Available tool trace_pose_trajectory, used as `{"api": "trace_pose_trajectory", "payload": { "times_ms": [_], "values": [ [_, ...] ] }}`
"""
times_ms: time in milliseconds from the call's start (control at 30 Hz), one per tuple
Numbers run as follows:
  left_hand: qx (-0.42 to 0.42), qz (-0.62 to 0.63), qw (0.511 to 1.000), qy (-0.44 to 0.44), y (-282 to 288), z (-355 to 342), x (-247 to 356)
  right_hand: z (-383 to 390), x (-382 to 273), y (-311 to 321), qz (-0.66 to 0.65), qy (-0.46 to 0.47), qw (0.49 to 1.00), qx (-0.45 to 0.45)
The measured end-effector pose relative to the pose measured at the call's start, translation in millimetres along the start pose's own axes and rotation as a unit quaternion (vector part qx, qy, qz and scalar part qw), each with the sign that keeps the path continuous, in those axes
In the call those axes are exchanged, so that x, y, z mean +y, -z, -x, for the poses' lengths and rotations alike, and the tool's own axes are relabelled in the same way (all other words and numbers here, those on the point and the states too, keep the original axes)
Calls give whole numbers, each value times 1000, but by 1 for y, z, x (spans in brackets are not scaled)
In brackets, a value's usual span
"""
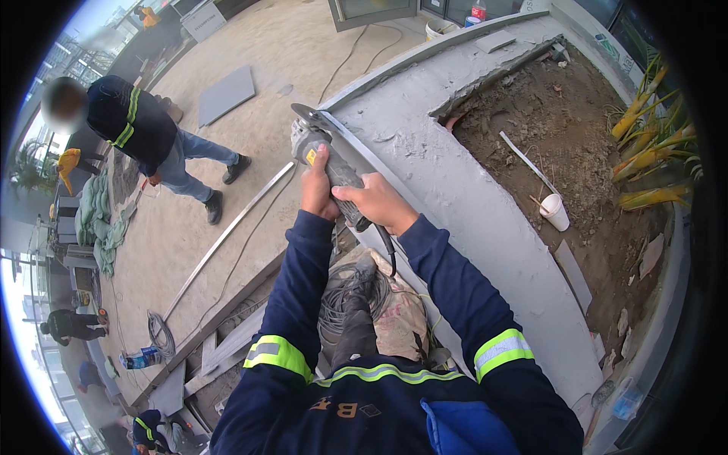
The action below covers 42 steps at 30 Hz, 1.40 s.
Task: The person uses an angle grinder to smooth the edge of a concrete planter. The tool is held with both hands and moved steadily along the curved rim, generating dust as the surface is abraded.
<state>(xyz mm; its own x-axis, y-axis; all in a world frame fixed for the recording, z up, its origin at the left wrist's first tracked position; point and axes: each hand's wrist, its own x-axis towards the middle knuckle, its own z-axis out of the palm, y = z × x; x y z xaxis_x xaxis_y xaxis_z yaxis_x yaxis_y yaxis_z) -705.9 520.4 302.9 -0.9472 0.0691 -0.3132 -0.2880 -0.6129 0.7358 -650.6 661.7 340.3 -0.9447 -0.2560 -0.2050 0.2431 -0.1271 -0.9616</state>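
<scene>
Both hands are clamped on an angle grinder (327, 155): the left hand (316, 189) wraps the front of the grey body just behind the gear head, thumb up by the yellow label, and the right hand (377, 203) closes around the rear of the body where the black cable (390, 254) drops away. The disc and its guard (309, 115) sit at the inner edge of the curved grey concrete wall (470, 205), seemingly touching or just above its corner (contact itself cannot be made out). This reads as the cutting or grinding pass along that edge; the next move would call for a steady two-handed hold and the disc kept in line with the edge. Beyond the wall lies a soil bed (561, 129) with a white cup (554, 211) and yellow-green plants (644, 144). On the near side of the wall, a coil of wire (341, 292) and a sack (398, 318) lie below the grinder, and another person (144, 133) in a dark hi-vis jacket stands well apart on the sandy floor.
</scene>
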Motion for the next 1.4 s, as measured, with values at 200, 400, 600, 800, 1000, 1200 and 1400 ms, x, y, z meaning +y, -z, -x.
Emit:
{"api": "trace_pose_trajectory", "payload": {
  "times_ms": [200, 400, 600, 800, 1000, 1200, 1400],
  "values": [
    [2, 20, 1000, -16, -5, 2, -2, -1, 2, 4, 9, 0, 1000, -8],
    [-23, -20, 999, -15, 1, 9, -11, 15, 5, 8, 1, 5, 1000, -3],
    [8, -23, 1000, -6, -16, 34, -13, 34, 4, 11, 42, 35, 998, 17],
    [14, -19, 1000, 2, -18, 41, -10, 43, -2, 6, 13, 20, 999, 27],
    [8, -42, 999, -2, -13, 31, -8, 31, 1, 11, 26, -16, 999, -17],
    [3, -36, 999, -4, -6, 19, -6, 18, 7, 9, 4, -25, 1000, -15],
    [12, -36, 999, -3, -7, 8, -3, 10, 1, 10, -15, -40, 999, -28]
  ]
}}
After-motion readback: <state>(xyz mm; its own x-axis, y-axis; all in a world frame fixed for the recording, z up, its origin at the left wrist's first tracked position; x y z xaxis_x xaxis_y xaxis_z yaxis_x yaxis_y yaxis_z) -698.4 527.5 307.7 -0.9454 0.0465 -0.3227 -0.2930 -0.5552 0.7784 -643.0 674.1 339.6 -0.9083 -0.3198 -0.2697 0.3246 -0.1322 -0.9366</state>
